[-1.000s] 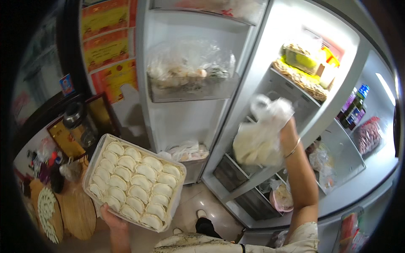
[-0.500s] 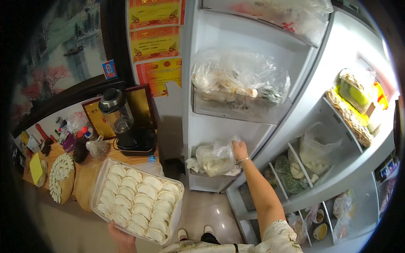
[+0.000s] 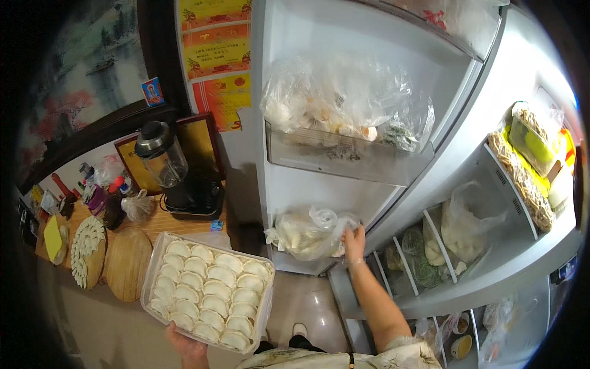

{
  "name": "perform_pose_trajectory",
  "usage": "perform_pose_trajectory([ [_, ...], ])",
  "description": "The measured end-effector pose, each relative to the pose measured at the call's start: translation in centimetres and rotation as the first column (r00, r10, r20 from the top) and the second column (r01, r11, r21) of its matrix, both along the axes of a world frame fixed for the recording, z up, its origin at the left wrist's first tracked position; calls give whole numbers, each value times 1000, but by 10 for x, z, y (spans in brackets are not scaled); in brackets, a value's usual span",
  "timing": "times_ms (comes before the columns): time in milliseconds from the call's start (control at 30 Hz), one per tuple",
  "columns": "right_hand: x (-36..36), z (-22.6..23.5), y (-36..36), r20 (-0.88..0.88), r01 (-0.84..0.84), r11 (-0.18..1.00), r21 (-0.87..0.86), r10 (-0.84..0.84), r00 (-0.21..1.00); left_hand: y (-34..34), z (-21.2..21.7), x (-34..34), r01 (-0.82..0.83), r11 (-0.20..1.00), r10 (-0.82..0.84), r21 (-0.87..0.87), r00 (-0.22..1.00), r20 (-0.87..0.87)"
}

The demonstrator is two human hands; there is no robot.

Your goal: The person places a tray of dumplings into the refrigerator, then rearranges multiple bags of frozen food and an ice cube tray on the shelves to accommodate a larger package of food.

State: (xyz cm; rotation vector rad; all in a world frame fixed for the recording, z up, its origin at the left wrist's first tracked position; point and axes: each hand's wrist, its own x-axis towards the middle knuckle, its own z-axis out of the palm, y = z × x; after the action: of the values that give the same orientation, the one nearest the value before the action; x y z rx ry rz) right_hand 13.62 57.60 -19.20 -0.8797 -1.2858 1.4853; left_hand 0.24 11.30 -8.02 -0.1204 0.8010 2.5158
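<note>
"While the left hand (image 3: 186,340) bears the white plastic tray (image 3: 266,296), how far along does the work look?"

"Partly done, by the look of it. The tray is filled with neat rows of pale dumplings (image 3: 216,288), and the knotted plastic bag (image 3: 304,237) sits in the lower door bin (image 3: 301,264) of the refrigerator door (image 3: 362,200). That bag seems all but placed, though the right hand (image 3: 353,243) is at its right end."

"And what is left?"

"The tray itself, probably: it has not been set down on a shelf. It hangs before the right front corner of the tabletop (image 3: 157,230), tilted in view; whether it touches that corner cannot be told. Near the tabletop's front edge, the round board (image 3: 92,270) carries more white pieces, while the bare board (image 3: 128,265) beside it has nothing on it."

"How is each hand posed?"

"The left comes up from the lower edge of the view and grips the tray's near left side, thumb by the rim; its other fingers are mostly hidden underneath. The right forearm (image 3: 381,301) reaches forward and slants leftward, almost straight, toward the right end of the bin. Its fingers are loosely bent against the bag's film."

"Does the right hand have hold of the bag?"

"That cannot be told; the fingertips are lost against the plastic."
</note>
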Motion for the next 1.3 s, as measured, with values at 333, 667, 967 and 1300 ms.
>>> perform_pose_trajectory([
  [333, -55, 61, -2, 920, -523, 816, 245, -26, 390, -2, 2, 18, -11, 1000, 11, 8, 1000, 11],
  [667, -49, 75, 1, 8, -5, 989, -145, 6, 1000, -21, -18, 26, -83, 996, 83, -15, 996, 24],
  [967, -10, 17, 30, -21, -95, 973, -212, 92, 996, -35, -45, 12, -57, 997, 57, 47, 998, -15],
  [1300, 6, 2, 1, 246, -86, 981, 175, 41, 968, -67, -83, 32, -151, 986, 148, 65, 988, 45],
])
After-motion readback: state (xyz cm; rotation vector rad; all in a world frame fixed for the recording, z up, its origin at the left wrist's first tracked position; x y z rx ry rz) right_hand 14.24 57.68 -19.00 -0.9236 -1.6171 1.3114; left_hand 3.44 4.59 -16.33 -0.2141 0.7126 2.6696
